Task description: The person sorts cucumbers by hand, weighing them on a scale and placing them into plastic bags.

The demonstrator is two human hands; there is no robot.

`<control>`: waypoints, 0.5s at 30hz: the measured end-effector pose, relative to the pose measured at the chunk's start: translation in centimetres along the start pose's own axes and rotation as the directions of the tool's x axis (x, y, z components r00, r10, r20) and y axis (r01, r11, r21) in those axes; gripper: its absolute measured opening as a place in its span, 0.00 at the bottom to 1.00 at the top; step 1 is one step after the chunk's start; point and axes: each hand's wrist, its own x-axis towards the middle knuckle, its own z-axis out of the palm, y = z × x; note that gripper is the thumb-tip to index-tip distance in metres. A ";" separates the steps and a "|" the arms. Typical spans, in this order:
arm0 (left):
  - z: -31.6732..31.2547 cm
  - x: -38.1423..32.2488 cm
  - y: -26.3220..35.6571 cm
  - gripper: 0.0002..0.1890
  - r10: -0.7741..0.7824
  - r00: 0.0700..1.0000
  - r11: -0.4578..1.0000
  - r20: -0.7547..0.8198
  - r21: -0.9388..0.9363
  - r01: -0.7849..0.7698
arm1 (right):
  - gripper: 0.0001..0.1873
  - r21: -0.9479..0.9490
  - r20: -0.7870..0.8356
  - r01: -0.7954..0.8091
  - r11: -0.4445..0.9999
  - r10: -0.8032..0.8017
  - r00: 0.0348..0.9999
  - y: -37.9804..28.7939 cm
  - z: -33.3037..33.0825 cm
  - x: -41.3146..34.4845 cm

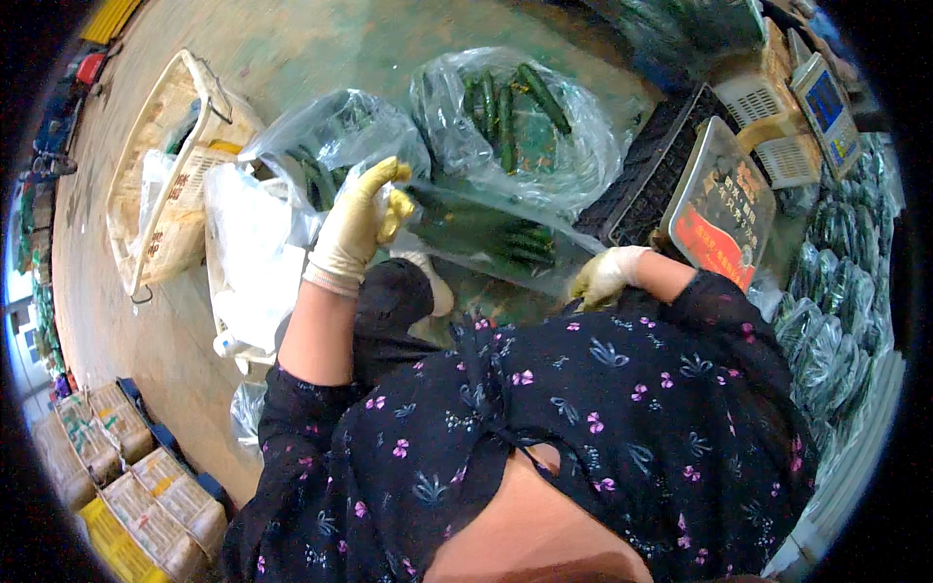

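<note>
My left hand (364, 226), in a pale glove with yellow fingers, is raised with its fingers curled on the edge of a clear plastic bag (437, 255). My right hand (601, 277), gloved alike, grips the bag's other side near my lap; its fingertips are partly hidden. Stretched between the hands, the bag shows dark green cucumbers (528, 244) through its film. Beyond it, an open clear bag (598, 153) on the floor holds several long cucumbers (505, 120). Another clear bag (364, 120) with green contents stands behind my left hand.
On the left are a worn cream crate (157, 255) and a white plastic sheet (251, 240). A black crate (656, 167), a scale's printed platform (718, 204) and its display (827, 109) stand right. Bagged cucumbers (824, 342) pile up far right. Strapped boxes (157, 503) sit lower left.
</note>
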 end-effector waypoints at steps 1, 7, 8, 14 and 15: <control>-0.4 -0.5 -0.3 0.22 0.012 1.000 1.000 -0.006 -0.017 -0.012 | 0.15 -0.118 -0.044 0.045 0.992 -0.050 0.998 -3.3 -0.8 -3.3; 0.8 -3.6 1.7 0.25 0.131 0.943 0.959 0.305 -0.279 -0.043 | 0.12 -0.047 -0.279 -0.087 0.995 0.070 0.958 -8.4 -2.1 -11.0; 1.0 -3.6 1.8 0.26 0.137 0.947 0.952 0.290 -0.303 -0.045 | 0.12 -0.062 -0.310 -0.061 0.996 0.039 0.950 -7.9 -2.1 -10.9; 3.1 -1.5 -2.4 0.36 -0.127 0.947 0.991 0.295 0.067 0.112 | 0.14 -0.394 -0.624 -0.026 0.919 -0.246 0.742 -8.4 -5.4 -6.1; 3.5 -1.5 -2.4 0.36 -0.098 0.952 0.990 0.290 0.121 0.065 | 0.14 -0.378 -0.656 0.030 0.926 -0.290 0.697 -9.9 -6.8 -4.2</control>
